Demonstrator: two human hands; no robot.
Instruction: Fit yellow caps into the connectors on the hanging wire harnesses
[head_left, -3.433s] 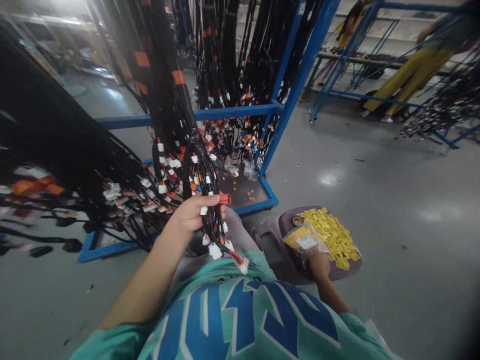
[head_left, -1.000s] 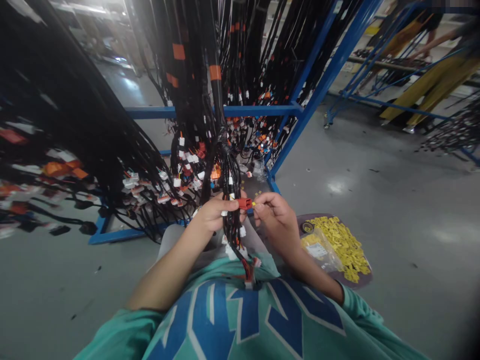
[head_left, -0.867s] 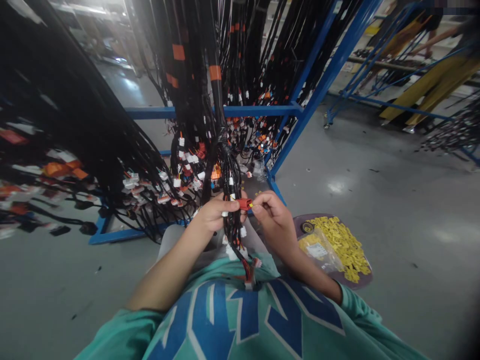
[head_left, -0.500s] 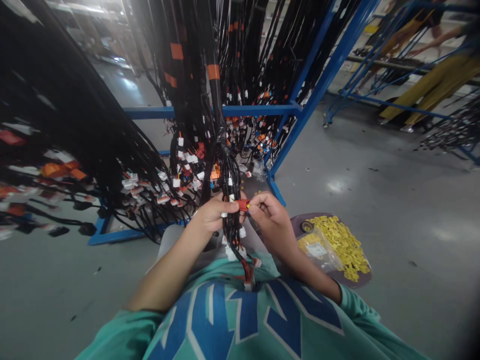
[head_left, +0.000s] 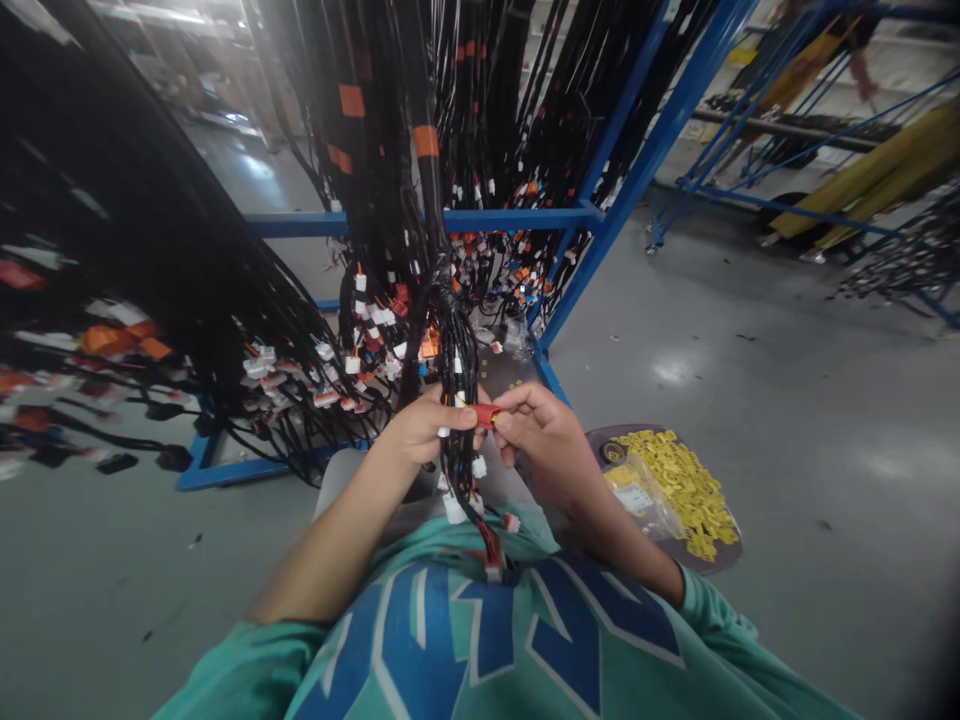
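Observation:
My left hand (head_left: pixel 421 428) is closed, thumb and fingers pinching a red connector (head_left: pixel 484 415) from its left side. Against the connector's right end, my right hand (head_left: pixel 546 432) is closed too, with a bit of yellow showing at its fingertips; the small yellow piece is mostly hidden. Behind and between the hands hangs a black wiring harness (head_left: pixel 454 335), its branches ending in white plugs (head_left: pixel 454 507) above my lap. Lower down, a bunch of red and black wires runs into a pale connector (head_left: pixel 493 573) by my shirt.
To the right, a dark stool seat (head_left: pixel 731 560) bears many small yellow plastic pieces (head_left: pixel 682 490) and a clear bag (head_left: pixel 651 500). A blue metal rack (head_left: pixel 517 219) full of hanging harnesses stands ahead. Farther right, a person (head_left: pixel 862 185) stands behind another blue rack (head_left: pixel 795 207).
The red connector has shifted and turned slightly, its open end now more covered by my right fingertips. The harness ends have swung a little left. The person at right has moved.

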